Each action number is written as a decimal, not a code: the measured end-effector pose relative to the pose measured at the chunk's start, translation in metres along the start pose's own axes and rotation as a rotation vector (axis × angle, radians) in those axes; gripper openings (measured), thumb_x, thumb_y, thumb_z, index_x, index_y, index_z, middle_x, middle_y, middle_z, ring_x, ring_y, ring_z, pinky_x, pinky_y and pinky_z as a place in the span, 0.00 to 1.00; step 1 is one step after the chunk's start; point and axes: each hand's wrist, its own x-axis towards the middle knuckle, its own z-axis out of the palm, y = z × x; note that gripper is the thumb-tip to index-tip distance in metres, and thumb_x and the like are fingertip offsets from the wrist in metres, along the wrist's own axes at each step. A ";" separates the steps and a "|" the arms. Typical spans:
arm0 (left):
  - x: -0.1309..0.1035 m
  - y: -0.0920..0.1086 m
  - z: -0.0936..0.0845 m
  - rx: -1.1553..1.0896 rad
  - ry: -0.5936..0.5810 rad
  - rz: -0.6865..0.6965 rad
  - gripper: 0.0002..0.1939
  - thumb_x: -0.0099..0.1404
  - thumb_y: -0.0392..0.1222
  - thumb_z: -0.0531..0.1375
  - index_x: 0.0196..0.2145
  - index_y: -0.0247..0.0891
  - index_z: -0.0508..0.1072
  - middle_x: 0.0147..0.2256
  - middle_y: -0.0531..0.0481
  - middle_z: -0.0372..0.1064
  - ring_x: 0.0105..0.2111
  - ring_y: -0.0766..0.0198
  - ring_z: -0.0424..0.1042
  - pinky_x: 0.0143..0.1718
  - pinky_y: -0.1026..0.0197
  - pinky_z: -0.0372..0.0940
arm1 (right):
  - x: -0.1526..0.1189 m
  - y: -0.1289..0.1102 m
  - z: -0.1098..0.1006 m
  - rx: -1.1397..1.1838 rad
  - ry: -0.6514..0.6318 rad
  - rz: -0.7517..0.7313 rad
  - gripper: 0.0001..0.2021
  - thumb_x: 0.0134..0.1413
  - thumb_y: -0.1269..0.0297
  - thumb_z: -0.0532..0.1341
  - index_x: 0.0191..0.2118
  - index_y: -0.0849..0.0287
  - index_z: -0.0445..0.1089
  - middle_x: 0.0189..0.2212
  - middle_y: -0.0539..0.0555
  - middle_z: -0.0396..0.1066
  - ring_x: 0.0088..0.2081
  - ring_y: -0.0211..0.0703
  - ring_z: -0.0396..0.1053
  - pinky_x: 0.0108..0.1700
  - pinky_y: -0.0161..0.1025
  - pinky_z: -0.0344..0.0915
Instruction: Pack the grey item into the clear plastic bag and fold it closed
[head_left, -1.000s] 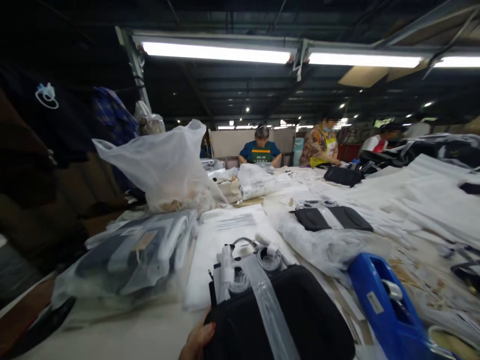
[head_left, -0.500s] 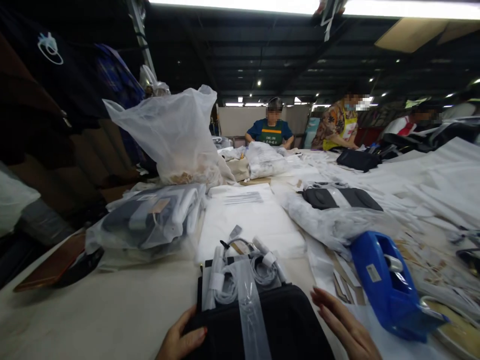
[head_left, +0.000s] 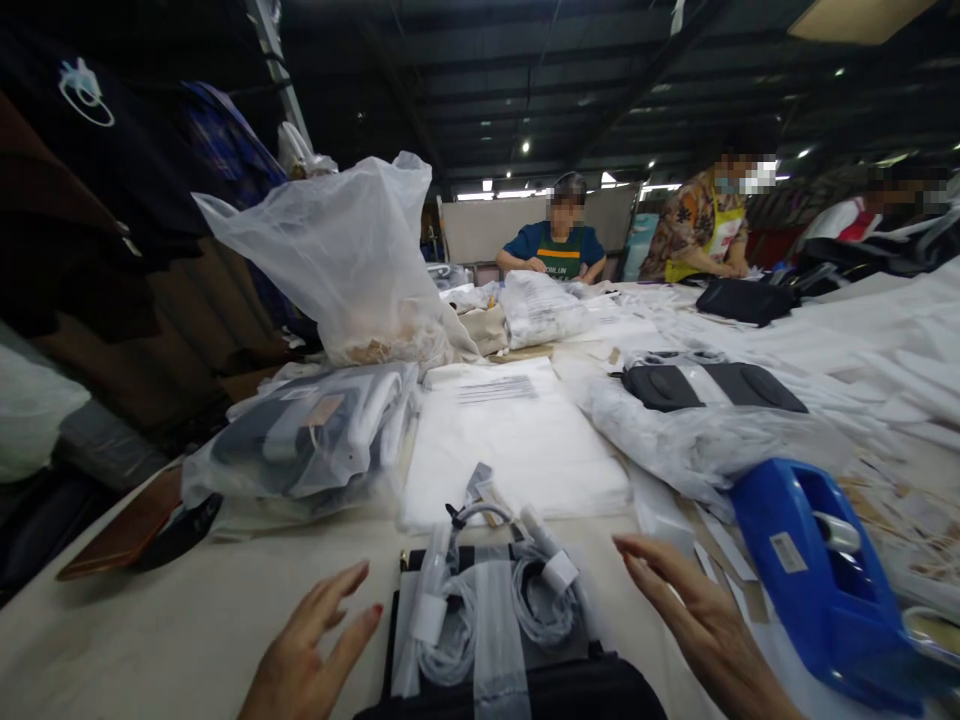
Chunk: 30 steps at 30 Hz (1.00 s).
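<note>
the black case (head_left: 517, 690) lies flat on the surface (head_left: 187, 620) at the near edge, between the two hands, with coiled white cables (head_left: 495, 600) in clear wrap taped across its top. the left hand (head_left: 311, 655) hovers just left of it, fingers (head_left: 341, 595) spread and holding nothing; the right hand (head_left: 697, 625) hovers just right of it, fingers (head_left: 645, 560) also spread and empty. neither hand seems to touch the case.

the case looks semi-stiff and light, probably easy to lift by its two side edges, one hand on each. the wrapped cables look soft and slippery under their film, likely to slide or crumple if gripped there, so the case's sides look the safer hold.

just right of the right fingers stands a blue tape dispenser (head_left: 817, 580), near enough to be knocked. beyond the fingers lie a white flat sheet pack (head_left: 517, 440), a clear bag of dark goods (head_left: 307, 440) to the left, another bagged black item (head_left: 705, 400) to the right, and a tall loose plastic bag (head_left: 345, 260) further off. other people (head_left: 559, 245) work at the far end, well apart.
</note>
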 end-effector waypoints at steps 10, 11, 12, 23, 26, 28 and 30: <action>0.061 0.085 0.070 0.470 -0.194 0.281 0.12 0.50 0.31 0.55 0.34 0.36 0.71 0.29 0.45 0.73 0.32 0.56 0.71 0.36 0.58 0.63 | 0.096 -0.036 0.091 -0.175 -0.630 -0.246 0.18 0.50 0.52 0.55 0.30 0.63 0.73 0.27 0.54 0.73 0.32 0.42 0.67 0.36 0.37 0.61; 0.063 0.082 0.072 0.452 -0.215 0.267 0.13 0.48 0.29 0.54 0.33 0.37 0.71 0.28 0.47 0.73 0.31 0.58 0.72 0.34 0.61 0.63 | 0.096 -0.036 0.094 -0.184 -0.677 -0.232 0.18 0.50 0.53 0.55 0.29 0.63 0.73 0.25 0.53 0.72 0.29 0.40 0.66 0.33 0.36 0.59; 0.065 0.080 0.074 0.430 -0.230 0.261 0.14 0.47 0.28 0.54 0.32 0.37 0.71 0.28 0.49 0.73 0.31 0.60 0.72 0.33 0.63 0.63 | 0.095 -0.037 0.097 -0.192 -0.724 -0.221 0.17 0.50 0.54 0.56 0.29 0.63 0.73 0.23 0.51 0.71 0.27 0.38 0.64 0.31 0.34 0.58; 0.063 0.070 0.085 0.199 -0.194 0.246 0.11 0.52 0.29 0.52 0.32 0.40 0.65 0.29 0.50 0.71 0.35 0.59 0.72 0.38 0.62 0.61 | 0.088 -0.026 0.117 -0.123 -0.807 -0.158 0.08 0.42 0.63 0.59 0.24 0.62 0.71 0.18 0.47 0.64 0.23 0.35 0.60 0.28 0.33 0.57; 0.068 0.064 0.086 0.107 -0.241 0.207 0.08 0.51 0.30 0.53 0.29 0.40 0.60 0.25 0.53 0.68 0.29 0.63 0.70 0.30 0.64 0.61 | 0.087 -0.025 0.119 -0.109 -0.816 -0.178 0.14 0.44 0.62 0.58 0.37 0.62 0.73 0.21 0.48 0.67 0.24 0.35 0.61 0.29 0.33 0.58; 0.071 0.062 0.086 0.056 -0.275 0.181 0.07 0.49 0.31 0.53 0.26 0.40 0.58 0.23 0.54 0.67 0.25 0.64 0.69 0.26 0.66 0.60 | 0.086 -0.025 0.120 -0.117 -0.820 -0.205 0.19 0.45 0.61 0.58 0.44 0.62 0.71 0.23 0.49 0.68 0.25 0.36 0.62 0.30 0.33 0.59; 0.072 0.062 0.087 0.027 -0.284 0.173 0.07 0.48 0.30 0.52 0.26 0.39 0.59 0.23 0.54 0.67 0.26 0.65 0.68 0.27 0.66 0.61 | 0.085 -0.026 0.121 -0.136 -0.823 -0.237 0.18 0.46 0.61 0.57 0.42 0.63 0.73 0.23 0.49 0.67 0.26 0.36 0.61 0.30 0.33 0.58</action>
